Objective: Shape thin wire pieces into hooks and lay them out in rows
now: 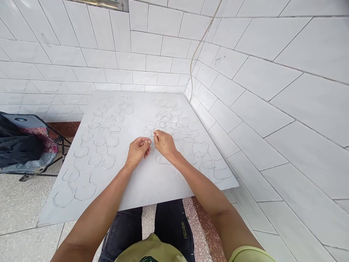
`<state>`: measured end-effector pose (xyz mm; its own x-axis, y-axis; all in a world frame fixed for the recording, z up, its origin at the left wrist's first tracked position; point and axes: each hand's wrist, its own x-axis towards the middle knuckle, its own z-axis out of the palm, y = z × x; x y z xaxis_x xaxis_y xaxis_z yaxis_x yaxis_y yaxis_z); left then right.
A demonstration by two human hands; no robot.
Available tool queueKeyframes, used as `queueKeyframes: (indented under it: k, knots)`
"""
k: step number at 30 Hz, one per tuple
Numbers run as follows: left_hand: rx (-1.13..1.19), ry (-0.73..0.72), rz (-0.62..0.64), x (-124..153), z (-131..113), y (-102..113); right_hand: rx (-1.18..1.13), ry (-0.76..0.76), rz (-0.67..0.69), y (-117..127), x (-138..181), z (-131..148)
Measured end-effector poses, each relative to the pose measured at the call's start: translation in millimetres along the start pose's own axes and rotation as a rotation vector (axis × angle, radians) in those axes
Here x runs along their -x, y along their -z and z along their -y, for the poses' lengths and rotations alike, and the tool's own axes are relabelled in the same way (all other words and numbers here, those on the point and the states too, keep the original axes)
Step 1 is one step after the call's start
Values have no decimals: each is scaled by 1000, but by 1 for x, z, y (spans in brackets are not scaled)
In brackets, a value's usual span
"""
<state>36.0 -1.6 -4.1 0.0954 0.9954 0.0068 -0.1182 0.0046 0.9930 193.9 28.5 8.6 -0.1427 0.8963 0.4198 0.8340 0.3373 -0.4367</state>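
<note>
My left hand (138,150) and my right hand (164,143) meet over the middle of a white board (152,182). Both are closed in a pinch on one thin bent wire piece (150,141) held between them just above the board. Many similar wire loops lie on the board: a neat group (100,142) spread out on the left, and a tangled heap (180,127) on the right, right behind and beside my right hand.
A white tiled wall (272,109) runs close along the board's right edge and another behind it. A thin cable (199,47) hangs in the corner. A folding chair with dark clothes (24,145) stands on the floor at left. My knees (152,225) are under the board's near edge.
</note>
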Motion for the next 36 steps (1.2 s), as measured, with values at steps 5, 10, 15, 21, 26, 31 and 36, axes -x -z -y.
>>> queueKeyframes:
  k: [5, 10, 15, 21, 26, 31, 36]
  knots:
    - [18, 33, -46, -3, 6, 0, 49, 38, -17, -11, -1, -5]
    - [-30, 86, -99, -4, 6, 2, 61, 28, -22, -12, 1, -6]
    - [-308, -99, -239, -3, 6, 6, 148, 81, 22, -9, 18, -6]
    - [-593, -376, -247, -4, 11, 10, 270, 189, 127, -6, 51, 4]
    - [-686, -481, -209, -7, 18, 14, 284, 216, 194, -8, 66, 16]
    - [-625, -455, -229, -7, 16, 15, 266, 211, 207, -11, 71, 20]
    - [-513, -363, -221, -4, 9, 11, 217, 176, 176, -14, 75, 16]
